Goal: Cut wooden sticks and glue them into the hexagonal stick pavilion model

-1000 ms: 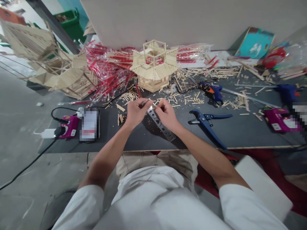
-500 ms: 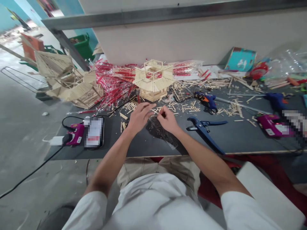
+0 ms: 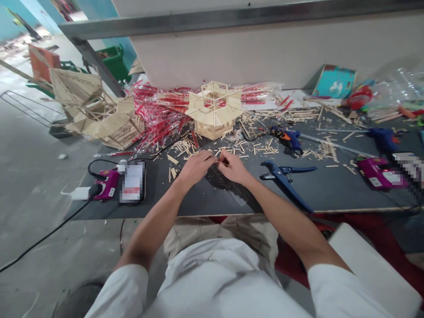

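My left hand (image 3: 194, 167) and my right hand (image 3: 233, 167) meet fingertip to fingertip over the dark tabletop (image 3: 205, 198). Both pinch a thin wooden stick (image 3: 217, 162) between them, fingers curled. Under the hands lies a metal stencil ruler (image 3: 228, 185), partly hidden by my right wrist. A small stick-built pavilion model (image 3: 214, 108) stands just beyond the hands, with loose cut sticks (image 3: 185, 148) scattered in front of it.
Blue cutting pliers (image 3: 285, 176) lie right of my hands, blue glue guns (image 3: 289, 138) further back. A phone (image 3: 133, 187) and purple device (image 3: 104, 189) with cables sit at left. Red-wrapped stick packs (image 3: 155, 115) and a larger stick model (image 3: 92, 110) crowd the back left.
The view tilted up a second ago, then steadied. My hands have closed together; the left fingers, spread half a second ago, now pinch the stick beside the right fingers.
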Demonstrator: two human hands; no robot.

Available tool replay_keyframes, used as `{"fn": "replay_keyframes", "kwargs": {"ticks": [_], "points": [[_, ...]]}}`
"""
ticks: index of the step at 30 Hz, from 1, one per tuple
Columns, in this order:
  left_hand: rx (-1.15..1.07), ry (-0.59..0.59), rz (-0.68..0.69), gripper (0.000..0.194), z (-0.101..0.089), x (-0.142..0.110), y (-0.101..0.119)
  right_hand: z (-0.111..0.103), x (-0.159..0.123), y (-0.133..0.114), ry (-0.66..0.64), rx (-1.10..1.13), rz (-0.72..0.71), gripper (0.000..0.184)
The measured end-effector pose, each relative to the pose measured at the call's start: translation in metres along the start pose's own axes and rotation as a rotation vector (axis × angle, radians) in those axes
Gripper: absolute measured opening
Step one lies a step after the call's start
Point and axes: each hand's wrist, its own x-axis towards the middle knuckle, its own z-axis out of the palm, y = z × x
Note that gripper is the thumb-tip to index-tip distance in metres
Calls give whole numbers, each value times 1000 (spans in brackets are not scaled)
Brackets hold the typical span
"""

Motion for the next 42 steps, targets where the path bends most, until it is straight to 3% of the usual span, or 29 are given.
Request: {"fn": "replay_keyframes", "kwargs": {"ticks": [16, 31, 42], "points": [[118, 60, 47, 28, 8, 0, 5, -5, 1, 3, -51, -7, -38, 19], [153, 65, -58, 26, 15, 0, 11, -10, 4, -1, -66, -81, -149, 23], [149, 104, -15, 27, 21, 3, 11, -10, 3, 3, -35, -27, -56, 19]]}}
